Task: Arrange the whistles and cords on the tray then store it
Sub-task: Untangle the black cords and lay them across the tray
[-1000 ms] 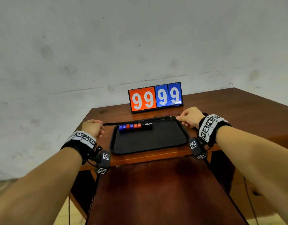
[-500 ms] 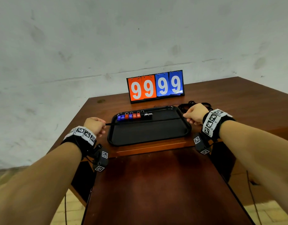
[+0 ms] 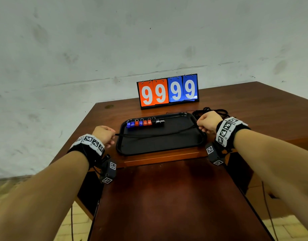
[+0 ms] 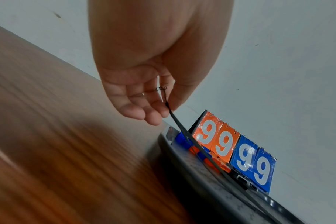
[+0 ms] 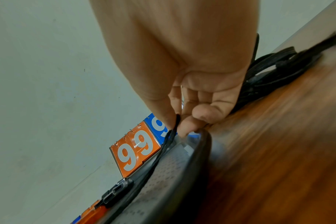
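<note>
– Wooden table (image 3: 245, 108) is carrying the black tray (image 3: 160, 145); whistles (image 3: 144, 122) are sitting along its far edge.
– Hands?
– Left hand (image 3: 104, 134) and right hand (image 3: 208, 121) are each pinching an end of the cord (image 3: 155, 135) over the tray; fingertips are hiding behind knuckles.

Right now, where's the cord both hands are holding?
In the head view the cord stretches across the middle of the black tray, in front of the whistle row, pinched by the left hand and right hand.
</note>
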The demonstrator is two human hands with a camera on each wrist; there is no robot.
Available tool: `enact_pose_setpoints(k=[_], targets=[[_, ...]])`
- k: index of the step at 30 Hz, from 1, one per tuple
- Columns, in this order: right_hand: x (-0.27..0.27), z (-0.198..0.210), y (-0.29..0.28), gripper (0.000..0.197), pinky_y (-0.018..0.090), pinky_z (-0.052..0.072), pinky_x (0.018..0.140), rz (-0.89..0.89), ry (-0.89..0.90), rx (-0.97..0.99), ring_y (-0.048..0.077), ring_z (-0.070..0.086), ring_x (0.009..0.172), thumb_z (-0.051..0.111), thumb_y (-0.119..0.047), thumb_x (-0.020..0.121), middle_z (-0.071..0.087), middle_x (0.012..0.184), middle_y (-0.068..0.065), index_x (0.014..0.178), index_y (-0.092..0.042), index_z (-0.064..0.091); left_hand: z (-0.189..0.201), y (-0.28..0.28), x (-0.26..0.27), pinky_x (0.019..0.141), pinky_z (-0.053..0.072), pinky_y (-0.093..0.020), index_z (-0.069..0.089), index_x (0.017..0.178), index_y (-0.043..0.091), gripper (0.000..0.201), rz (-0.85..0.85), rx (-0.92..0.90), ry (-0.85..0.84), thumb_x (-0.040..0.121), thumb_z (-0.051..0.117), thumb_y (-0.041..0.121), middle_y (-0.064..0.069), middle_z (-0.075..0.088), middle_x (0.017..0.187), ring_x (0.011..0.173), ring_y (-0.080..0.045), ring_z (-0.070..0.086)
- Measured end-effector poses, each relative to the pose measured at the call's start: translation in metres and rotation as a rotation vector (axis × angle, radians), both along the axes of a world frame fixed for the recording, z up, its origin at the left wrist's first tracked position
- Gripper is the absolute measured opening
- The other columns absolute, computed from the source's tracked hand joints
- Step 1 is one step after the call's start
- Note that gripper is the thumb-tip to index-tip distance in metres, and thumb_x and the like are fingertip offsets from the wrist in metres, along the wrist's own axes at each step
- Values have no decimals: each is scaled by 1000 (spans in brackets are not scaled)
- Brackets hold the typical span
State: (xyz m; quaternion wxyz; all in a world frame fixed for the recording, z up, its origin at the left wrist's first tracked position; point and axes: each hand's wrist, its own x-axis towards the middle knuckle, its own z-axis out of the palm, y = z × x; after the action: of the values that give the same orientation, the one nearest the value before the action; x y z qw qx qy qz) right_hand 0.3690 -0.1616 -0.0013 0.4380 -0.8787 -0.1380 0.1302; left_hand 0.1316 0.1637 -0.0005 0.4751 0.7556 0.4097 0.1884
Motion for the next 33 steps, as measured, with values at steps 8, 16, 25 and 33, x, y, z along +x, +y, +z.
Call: enact_pose_setpoints(k=[8, 16, 25, 33], targets=[[5, -1, 0, 12, 22, 41, 41, -35, -29, -9, 16, 55, 49, 65, -9, 88, 65, 64, 7, 76, -10, 69, 1, -3, 4, 39, 37, -20, 58, 83, 10, 15, -21, 2, -4, 91, 49, 0, -9, 57, 66, 46, -21, 50], [8, -2, -2, 12, 27, 45, 49, -73, 11, -60, 21, 58, 57, 63, -11, 88, 67, 69, 11, 83, -5, 72, -4, -1, 6, 46, 37, -23, 58, 85, 10, 14, -20, -15, 20, 91, 50, 1, -10, 56, 66, 48, -22, 49], [1, 2, -12, 10, 25, 41, 45, -79, 16, -22, 19, 52, 50, 61, -10, 89, 62, 65, 9, 80, -10, 67, 15, -6, 3, 74, 48, -34, 65, 95, 12, 13, 14, 149, 130, 82, 69, 9, -5, 61, 91, 88, -26, 56], [-12, 22, -30, 8, 22, 39, 43, -44, 45, 54, 18, 52, 47, 59, -12, 90, 63, 65, 8, 89, -11, 67, 48, -50, 8, 66, 44, -27, 64, 75, 13, 16, -25, 251, 14, 85, 57, 3, -4, 59, 73, 76, -22, 53]])
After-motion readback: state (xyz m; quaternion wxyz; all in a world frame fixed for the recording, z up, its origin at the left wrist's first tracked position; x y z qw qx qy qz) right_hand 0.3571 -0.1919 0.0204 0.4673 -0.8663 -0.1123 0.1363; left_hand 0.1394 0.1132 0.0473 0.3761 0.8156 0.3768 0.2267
